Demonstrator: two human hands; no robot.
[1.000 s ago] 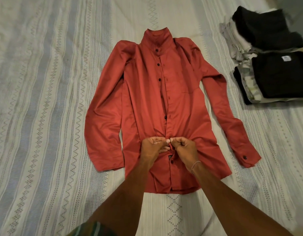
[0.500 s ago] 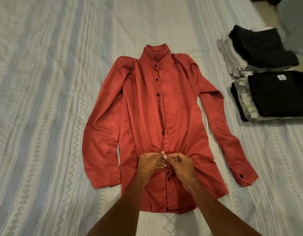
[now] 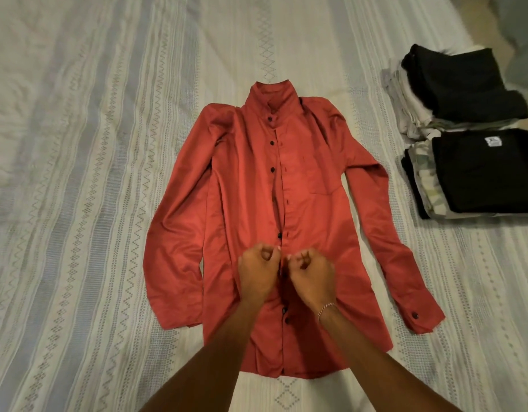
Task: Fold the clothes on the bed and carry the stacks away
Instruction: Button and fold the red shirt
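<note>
Long-sleeved red button-up shirt (image 3: 248,203) lies face up, flat on the striped white patterned bedspread (image 3: 93,203), collar away from the person, sleeves down both sides. Left hand (image 3: 258,273) and right hand (image 3: 311,276) sit close together over the shirt's lower button placket, each grip clenched, pinching the placket fabric. Thin bracelet (image 3: 326,307) on the right wrist. Right of the shirt, two stacks of folded dark and pale clothes (image 3: 470,144).

A red shirt (image 3: 265,221) is spread flat, front up, on the striped bed (image 3: 78,203); to the shirt's right, two stacks of folded clothes (image 3: 470,162) are set.
</note>
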